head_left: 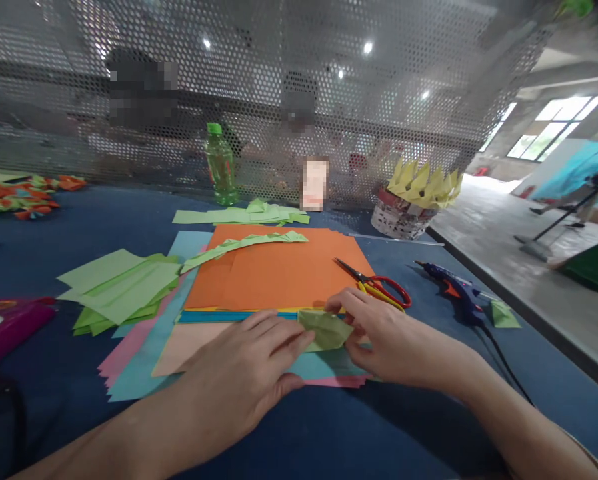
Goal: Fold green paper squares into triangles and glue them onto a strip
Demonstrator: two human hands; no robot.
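Note:
Between my two hands is a small folded piece of green paper (325, 331), over the near edge of a stack of coloured paper. My left hand (266, 353) grips its left side, thumb below and fingers on top. On the right side, my right hand (366, 327) pinches the piece with bent fingers. Orange sheets (273, 273) top the stack, with blue, pink and peach sheets showing beneath. Scissors (373, 283) with red and yellow handles lie just beyond my right hand. A folded green paper strip (243, 245) rests across the orange sheets.
Green paper pieces (123, 287) lie left, near a magenta object (13, 327). A glue gun (453, 290) with a cord lies right. Behind stand a green bottle (221, 167) and a basket (403, 213) with yellow paper points, before a perforated metal screen (259, 87). Orange-green folded pieces (23, 197) sit far left.

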